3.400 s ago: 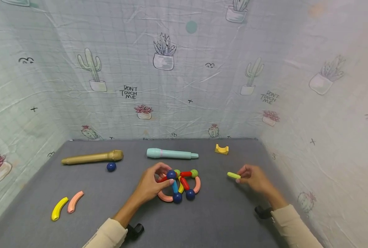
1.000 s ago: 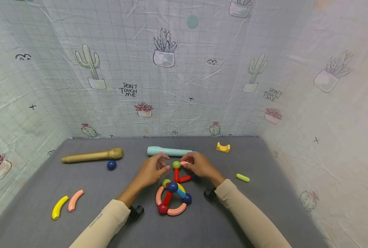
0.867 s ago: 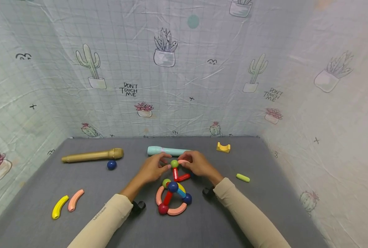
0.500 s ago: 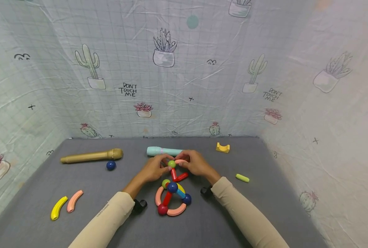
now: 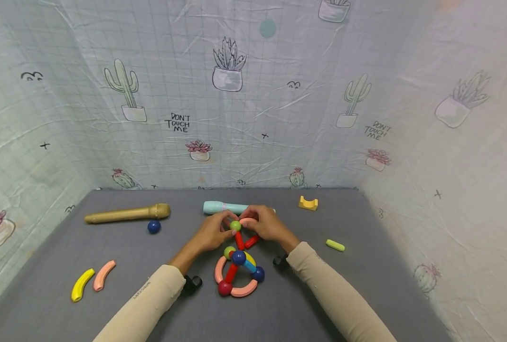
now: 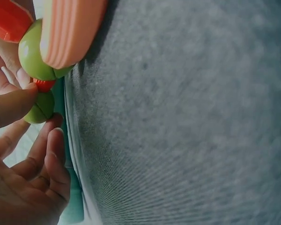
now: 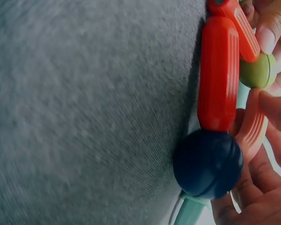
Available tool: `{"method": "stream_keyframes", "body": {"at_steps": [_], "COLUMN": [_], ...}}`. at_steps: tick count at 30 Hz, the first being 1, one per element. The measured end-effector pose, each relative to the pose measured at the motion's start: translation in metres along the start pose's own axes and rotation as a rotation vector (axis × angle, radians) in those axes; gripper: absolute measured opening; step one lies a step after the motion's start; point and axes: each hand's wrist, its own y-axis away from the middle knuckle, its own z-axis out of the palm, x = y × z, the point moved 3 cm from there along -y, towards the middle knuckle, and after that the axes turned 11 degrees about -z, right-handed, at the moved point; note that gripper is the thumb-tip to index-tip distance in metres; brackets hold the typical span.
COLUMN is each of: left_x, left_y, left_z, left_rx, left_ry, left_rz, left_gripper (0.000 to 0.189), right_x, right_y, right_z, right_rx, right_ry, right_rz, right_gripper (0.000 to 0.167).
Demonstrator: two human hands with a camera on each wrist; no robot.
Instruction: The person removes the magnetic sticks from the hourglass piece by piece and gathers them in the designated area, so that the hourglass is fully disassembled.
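Hands midway between table's side edges

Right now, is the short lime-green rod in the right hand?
No, the lime-green rod lies on the gray table, apart from the right hand, which pinches a curved pink piece.

Free tabletop rightward, teal microphone behind hands

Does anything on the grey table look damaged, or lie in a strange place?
Nothing looks spilled or plainly damaged. Slightly odd, perhaps: one loose blue ball lies beside the gold microphone, away from the round toy structure.
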Motion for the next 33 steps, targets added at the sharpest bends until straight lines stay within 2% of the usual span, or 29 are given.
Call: {"method": "stream_keyframes", "body": {"at_steps": [6,12,16,21,24,28,33], "left_x": [-0.002,-0.008,-0.009,-0.009,-0.01,-0.011,-0.011], "left_y": [0.002,0.003,0.004,0.006,0.007,0.008,0.012], "left_z": [0.0,-0.002,-0.005,-0.008,-0.009,-0.01,-0.014], "left_rx": [0.041,0.06,0.058,0.089,0.112,0.134,0.156], "left_ry": [-0.018,-0.022,-0.015,0.019,0.032,0.044,0.05], "left_rz": [0.004,-0.025,-0.023,-0.04,-0.056,-0.065,-0.039], "left_gripper": [0.031,0.033,0.033,0.032,0.032,0.035,0.035], "right_x": [0.005,0.006,0.0,-0.008,-0.011,-0.013,-0.016], "right_y": [0.0,0.004,0.007,0.008,0.008,0.007,0.007], "right_z": [-0.002,-0.002,-0.002,0.003,0.006,0.009,0.009], "right_rx": [0.074,0.061,0.073,0.021,-0.012,-0.022,-0.022], "right_ry": [0.084,0.088,0.091,0.099,0.106,0.095,0.067], "right_rz": [0.026,0.047,0.012,-0.042,-0.038,-0.037,-0.07], "right_gripper": [0.013,0.017,0.021,0.02,0.022,0.022,0.019]}}
